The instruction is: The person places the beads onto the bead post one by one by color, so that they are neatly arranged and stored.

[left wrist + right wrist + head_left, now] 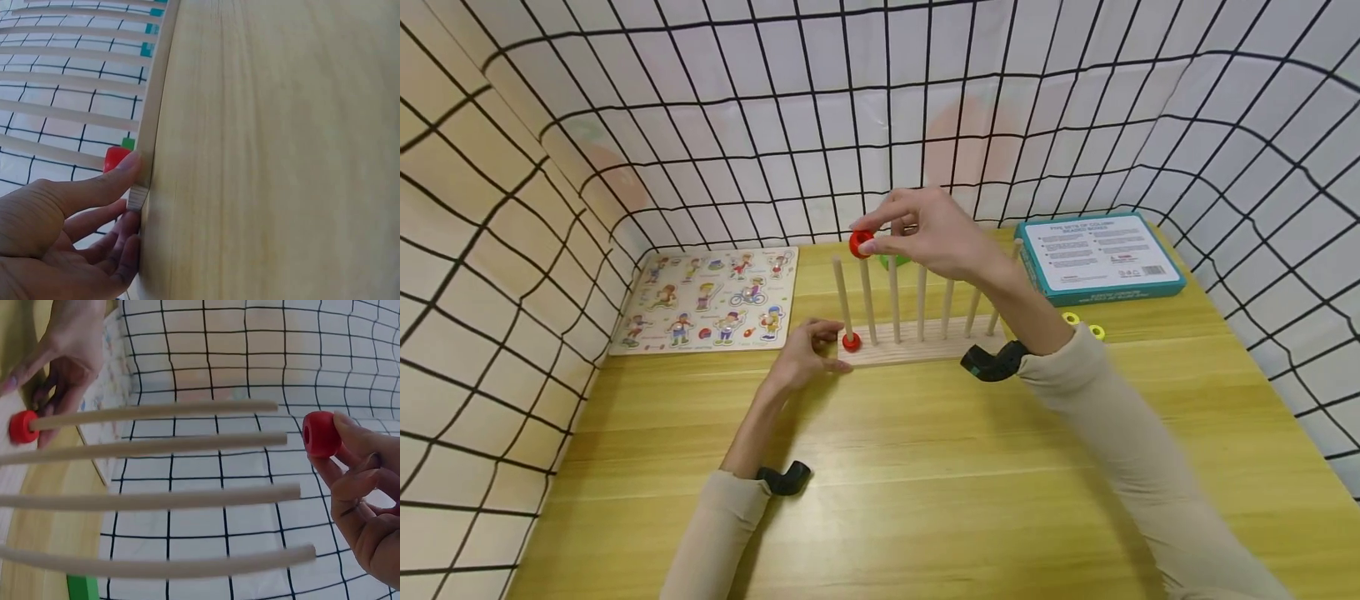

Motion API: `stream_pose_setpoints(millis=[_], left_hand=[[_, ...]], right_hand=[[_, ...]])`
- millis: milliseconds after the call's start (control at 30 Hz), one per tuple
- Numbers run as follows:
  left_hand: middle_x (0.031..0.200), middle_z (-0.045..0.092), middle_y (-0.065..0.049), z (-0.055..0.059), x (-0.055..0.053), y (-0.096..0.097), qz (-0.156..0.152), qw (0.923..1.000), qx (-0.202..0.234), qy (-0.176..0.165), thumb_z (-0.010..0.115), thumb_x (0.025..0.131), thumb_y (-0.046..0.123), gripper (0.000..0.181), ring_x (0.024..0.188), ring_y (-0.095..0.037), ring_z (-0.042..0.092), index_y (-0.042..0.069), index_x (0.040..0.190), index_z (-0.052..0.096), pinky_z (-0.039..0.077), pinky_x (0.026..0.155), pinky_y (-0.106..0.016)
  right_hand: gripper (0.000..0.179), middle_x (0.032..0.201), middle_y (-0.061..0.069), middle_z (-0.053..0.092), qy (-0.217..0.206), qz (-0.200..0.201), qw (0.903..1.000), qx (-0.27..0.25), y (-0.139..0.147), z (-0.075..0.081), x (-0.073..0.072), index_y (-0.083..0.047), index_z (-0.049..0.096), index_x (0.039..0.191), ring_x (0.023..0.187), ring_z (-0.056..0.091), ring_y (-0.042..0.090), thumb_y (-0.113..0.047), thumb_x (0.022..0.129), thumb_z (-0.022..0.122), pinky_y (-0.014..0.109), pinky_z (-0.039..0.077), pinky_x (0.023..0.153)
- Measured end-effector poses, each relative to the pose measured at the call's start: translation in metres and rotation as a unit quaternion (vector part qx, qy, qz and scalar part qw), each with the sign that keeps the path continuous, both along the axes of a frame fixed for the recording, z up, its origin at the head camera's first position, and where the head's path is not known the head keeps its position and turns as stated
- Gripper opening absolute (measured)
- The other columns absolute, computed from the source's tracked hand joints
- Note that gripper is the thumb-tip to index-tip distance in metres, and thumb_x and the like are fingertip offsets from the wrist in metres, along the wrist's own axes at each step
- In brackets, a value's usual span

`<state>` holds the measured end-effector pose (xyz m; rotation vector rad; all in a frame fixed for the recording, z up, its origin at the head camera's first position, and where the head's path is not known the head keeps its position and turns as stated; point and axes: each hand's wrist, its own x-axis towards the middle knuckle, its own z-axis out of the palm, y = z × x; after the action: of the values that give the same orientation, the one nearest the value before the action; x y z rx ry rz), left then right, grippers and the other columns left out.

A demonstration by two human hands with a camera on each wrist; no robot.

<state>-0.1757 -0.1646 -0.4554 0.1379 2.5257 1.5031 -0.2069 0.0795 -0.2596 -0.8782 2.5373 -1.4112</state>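
Note:
My right hand (pixel 936 233) pinches a red bead (pixel 321 434) between thumb and fingers, its hole facing the peg tips. In the head view that bead overlaps the top of the second peg from the left; the right wrist view shows a gap between bead and tips. Several bare pegs (pixel 894 300) rise from a wooden base (pixel 917 348). Another red bead (pixel 851 342) sits at the foot of the leftmost peg. My left hand (pixel 805 354) holds the base's left end, thumb (pixel 119 178) along the front edge and fingers curled at the end.
A puzzle board (pixel 707 300) with sports figures lies at the left. The teal box (pixel 1101 258) stands at the back right, with yellow rings (pixel 1071 318) in front of it. A green piece (pixel 893 261) shows behind the pegs. Black wire mesh (pixel 790 125) surrounds the table.

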Motion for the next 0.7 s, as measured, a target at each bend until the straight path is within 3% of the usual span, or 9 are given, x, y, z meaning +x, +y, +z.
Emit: stream_pose_setpoints(millis=[133,400,700], left_hand=[[0.138,0.055,-0.022,0.000,0.000,0.001,-0.002,1.0000,0.004,-0.002,0.088,0.074,-0.004,0.070,0.124,-0.036,0.055,-0.004,0.139,0.061,0.047,0.109,-0.047],[0.136,0.055,-0.023,-0.001,-0.002,-0.001,-0.003,1.0000,-0.001,0.003,0.089,0.075,-0.002,0.069,0.123,-0.037,0.055,-0.005,0.138,0.061,0.046,0.108,-0.048],[0.136,0.056,-0.021,-0.001,-0.003,0.000,-0.002,1.0000,-0.006,-0.001,0.088,0.076,-0.002,0.068,0.123,-0.034,0.054,-0.003,0.139,0.062,0.046,0.106,-0.043]], right_hand=[[0.028,0.108,0.006,0.065,-0.012,-0.001,0.9998,0.014,-0.015,-0.001,-0.002,-0.012,0.078,0.120,0.077,0.055,0.021,-0.013,0.092,0.078,0.026,0.037,0.066],[0.026,0.110,0.006,0.070,-0.005,0.006,0.9995,0.030,-0.033,-0.002,-0.002,-0.010,0.078,0.120,0.106,0.070,0.025,-0.011,0.094,0.076,0.029,0.046,0.079],[0.025,0.112,0.002,0.070,-0.007,0.015,0.9975,0.069,-0.036,-0.005,-0.001,-0.012,0.080,0.116,0.093,0.063,0.020,-0.022,0.093,0.079,0.028,0.047,0.068]])
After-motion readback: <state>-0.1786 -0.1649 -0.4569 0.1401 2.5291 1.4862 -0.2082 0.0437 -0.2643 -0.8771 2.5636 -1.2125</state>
